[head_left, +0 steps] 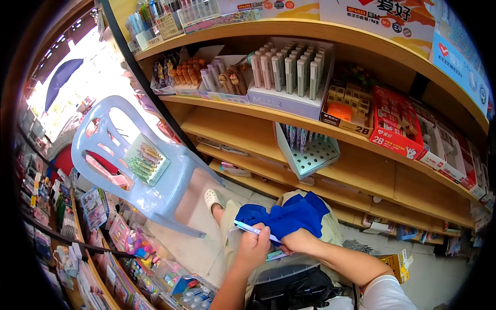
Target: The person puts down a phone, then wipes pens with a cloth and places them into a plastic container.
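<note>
My left hand [252, 249] is closed around a slim pen [248, 227], light blue at its upper end and pale lilac along the barrel. The pen slants down to the right, toward my right hand [300, 242]. That hand is closed at the pen's lower end, touching the edge of a bright blue cloth [289, 214] on my lap. What its curled fingers grip is hidden. Below the hands, a few pastel pens [275, 255] lie in a clear plastic box [287, 273] on my lap.
A light blue plastic chair [170, 188] holds a box of pens [147, 159]. Ahead stand wooden shelves [356, 168] with a perforated pen holder [307, 152], a pen display [289, 98] and red eraser boxes [395, 121]. Stationery racks [111, 268] line the left; a yellow box [399, 266] sits on the floor.
</note>
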Demonstrator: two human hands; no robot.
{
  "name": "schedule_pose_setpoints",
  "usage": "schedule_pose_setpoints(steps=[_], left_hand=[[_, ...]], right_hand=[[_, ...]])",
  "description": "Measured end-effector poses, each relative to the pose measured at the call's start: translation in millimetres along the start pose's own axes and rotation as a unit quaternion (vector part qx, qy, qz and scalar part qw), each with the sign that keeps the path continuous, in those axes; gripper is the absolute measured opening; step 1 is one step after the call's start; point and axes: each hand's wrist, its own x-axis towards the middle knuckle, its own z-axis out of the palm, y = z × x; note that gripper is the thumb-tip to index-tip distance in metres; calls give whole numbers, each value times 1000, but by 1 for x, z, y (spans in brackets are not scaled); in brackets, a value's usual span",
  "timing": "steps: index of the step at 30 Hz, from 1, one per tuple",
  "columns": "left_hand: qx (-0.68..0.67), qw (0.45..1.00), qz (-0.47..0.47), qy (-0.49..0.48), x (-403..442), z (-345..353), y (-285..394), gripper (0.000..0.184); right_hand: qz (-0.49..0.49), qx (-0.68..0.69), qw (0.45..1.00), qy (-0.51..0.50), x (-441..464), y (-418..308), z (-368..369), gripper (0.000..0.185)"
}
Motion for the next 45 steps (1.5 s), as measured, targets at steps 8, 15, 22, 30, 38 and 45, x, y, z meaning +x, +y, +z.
schedule_pose_setpoints(steps=[8,15,22,30,38,45], left_hand=[[-114,990,-35,72,1,-12,-5,32],[-96,990,-40,99,3,-10,-4,32],[7,999,-7,46,1,-6,-9,31],[-157,986,53,19,-5,-8,-3,27],[-210,973,50,78,-2,-14,-9,27],[-108,992,-38,56,-1,-12,-10,28]], right_hand=[[6,191,981,-19,-8,-31,3,34],[-391,-398,808,188,-12,-41,7,19],[-322,-223,913,110,-5,-12,2,11],[-14,148,989,22,0,-8,6,31],[-285,-161,944,44,-2,-14,1,13],[-411,-404,793,199,-12,-37,3,16]])
